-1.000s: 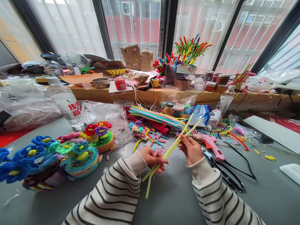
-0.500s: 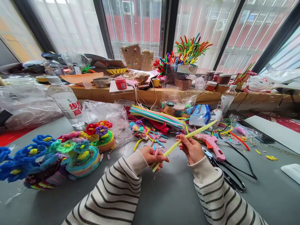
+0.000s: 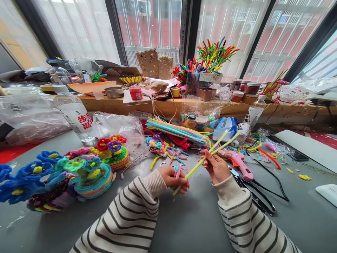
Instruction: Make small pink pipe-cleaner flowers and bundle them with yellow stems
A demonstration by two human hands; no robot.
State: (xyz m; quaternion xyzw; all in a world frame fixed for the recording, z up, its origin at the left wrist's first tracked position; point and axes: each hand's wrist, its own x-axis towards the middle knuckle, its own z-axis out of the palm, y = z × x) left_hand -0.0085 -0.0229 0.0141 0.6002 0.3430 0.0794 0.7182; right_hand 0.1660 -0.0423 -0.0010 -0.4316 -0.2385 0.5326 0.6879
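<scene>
Pale yellow pipe cleaners (image 3: 194, 169) slant up to the right between my hands, above the grey table. My left hand (image 3: 172, 178) is closed around their lower end; a small pink and blue pipe cleaner piece (image 3: 176, 170) also sticks up at its fingers. Higher along the stems, my right hand (image 3: 216, 167) pinches them between thumb and fingers. Past this hand the stems fork into two separate tips. To its right lies a pink glue gun (image 3: 238, 162), with black-handled pliers (image 3: 252, 195) beside my right sleeve.
Pipe cleaner flowers in round bases (image 3: 92, 179) stand at the left. A bundle of pastel pipe cleaners (image 3: 177, 131) lies behind my hands among loose scraps. Water bottles (image 3: 73, 112) stand on both sides. The glue gun's black cord (image 3: 273, 196) loops at the right.
The upper ends of the yellow pipe cleaners have spread into a fork; before, they lay together as one strip. Both hands have barely moved.
</scene>
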